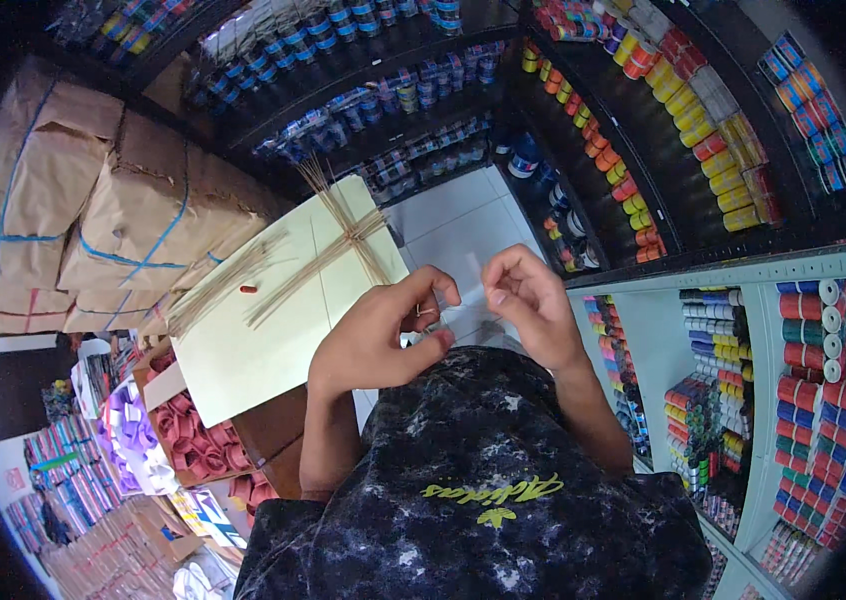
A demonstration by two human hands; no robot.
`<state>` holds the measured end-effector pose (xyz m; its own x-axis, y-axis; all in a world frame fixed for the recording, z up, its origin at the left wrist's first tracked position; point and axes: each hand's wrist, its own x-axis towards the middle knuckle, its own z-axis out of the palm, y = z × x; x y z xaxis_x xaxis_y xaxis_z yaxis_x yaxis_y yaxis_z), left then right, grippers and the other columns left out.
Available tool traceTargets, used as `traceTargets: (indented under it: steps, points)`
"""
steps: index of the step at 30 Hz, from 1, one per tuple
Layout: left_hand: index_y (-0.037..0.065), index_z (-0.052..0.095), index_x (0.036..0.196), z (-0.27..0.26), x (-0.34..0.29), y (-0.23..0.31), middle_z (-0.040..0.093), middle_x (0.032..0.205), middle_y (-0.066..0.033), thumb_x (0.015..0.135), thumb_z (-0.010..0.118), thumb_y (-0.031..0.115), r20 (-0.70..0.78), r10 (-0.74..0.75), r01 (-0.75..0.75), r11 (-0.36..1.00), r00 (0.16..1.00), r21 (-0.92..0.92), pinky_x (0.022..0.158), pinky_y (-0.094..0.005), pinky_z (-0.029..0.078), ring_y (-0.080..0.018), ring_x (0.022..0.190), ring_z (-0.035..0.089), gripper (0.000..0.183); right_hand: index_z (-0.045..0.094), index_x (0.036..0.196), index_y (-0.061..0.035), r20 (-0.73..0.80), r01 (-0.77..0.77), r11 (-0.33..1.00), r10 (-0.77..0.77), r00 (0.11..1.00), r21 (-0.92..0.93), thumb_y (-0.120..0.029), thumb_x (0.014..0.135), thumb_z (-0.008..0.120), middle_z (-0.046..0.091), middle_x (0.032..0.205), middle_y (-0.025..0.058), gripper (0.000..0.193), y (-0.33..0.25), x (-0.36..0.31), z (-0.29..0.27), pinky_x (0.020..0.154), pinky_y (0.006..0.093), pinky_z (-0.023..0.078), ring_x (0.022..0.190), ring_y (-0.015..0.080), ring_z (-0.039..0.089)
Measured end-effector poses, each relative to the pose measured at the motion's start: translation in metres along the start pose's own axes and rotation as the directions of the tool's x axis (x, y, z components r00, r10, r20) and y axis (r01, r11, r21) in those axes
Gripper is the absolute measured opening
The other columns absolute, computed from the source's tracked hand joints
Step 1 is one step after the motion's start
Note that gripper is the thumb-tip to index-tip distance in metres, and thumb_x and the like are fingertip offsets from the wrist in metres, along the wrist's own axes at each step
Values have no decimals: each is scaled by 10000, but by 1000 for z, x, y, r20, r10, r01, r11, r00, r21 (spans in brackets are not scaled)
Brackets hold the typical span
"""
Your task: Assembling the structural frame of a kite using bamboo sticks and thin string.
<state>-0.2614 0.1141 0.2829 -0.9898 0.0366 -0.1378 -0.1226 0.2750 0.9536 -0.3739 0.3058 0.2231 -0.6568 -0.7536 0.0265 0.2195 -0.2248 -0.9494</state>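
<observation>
My left hand (378, 328) is raised before my body, its fingers curled and its thumb apart from the index finger; a small pale band shows among the fingers. To its right, my right hand (533, 300) has thumb and fingertips pressed together. By those fingertips is a faint whitish sliver (473, 264), too blurred to name. Beyond my left hand, on a pale yellow board (243, 375), thin tan sticks (351, 236) lie crossed in a bundle that looks bound where they meet. Looser sticks (218, 285) are spread to the left, near a small red-brown object (247, 289).
Large paper-wrapped parcels (138, 200) with blue straps are stacked at the left. Under the board stands a cardboard box with red ribbon-like rolls (193, 435). Dark shelves (608, 120) of colourful spools rise ahead; a pale cabinet (663, 330) with more spools is at the right.
</observation>
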Motion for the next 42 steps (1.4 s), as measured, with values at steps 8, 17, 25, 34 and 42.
traceTargets:
  steps: [8,17,25,34,42]
  points:
    - [6,662,982,-6,-3,-13,548,688,22,941,684,98,-147,70,-69,998,987,12,526,-225,318,-27,604,401,103,699,1036,-23,190,-23,908,112,975,-418,-68,935,662,639,900,-26,116,-8,0,-5,675,199,426,770,33,533]
    - [-13,543,807,-57,-45,-11,477,702,12,965,526,83,-396,61,-43,998,916,54,598,-249,328,-72,676,417,186,693,1044,-3,-75,-30,967,12,997,-254,-101,975,640,662,926,-6,131,39,3,-64,736,211,441,821,37,548]
    - [73,528,800,-108,-93,-28,385,683,87,1013,529,201,-700,-16,88,994,714,67,544,-227,245,-23,610,335,249,711,1037,-71,-441,-253,940,131,888,-230,-205,978,663,479,705,-86,154,148,-12,-158,518,208,284,606,15,402]
    - [101,506,783,-136,-105,-38,354,666,92,1031,507,195,-798,-51,74,997,601,-9,493,-225,204,-18,558,271,265,747,906,-51,-761,-600,610,-7,648,-517,-284,861,738,744,872,114,237,322,-134,-305,741,366,539,789,234,704]
    - [53,571,848,-82,-62,-15,450,736,58,993,521,137,-581,-32,15,999,813,-34,557,-215,289,-32,639,389,175,696,1132,-76,-676,-677,-4,60,734,-736,-238,824,671,700,1104,207,349,275,-115,-289,889,467,531,995,378,675]
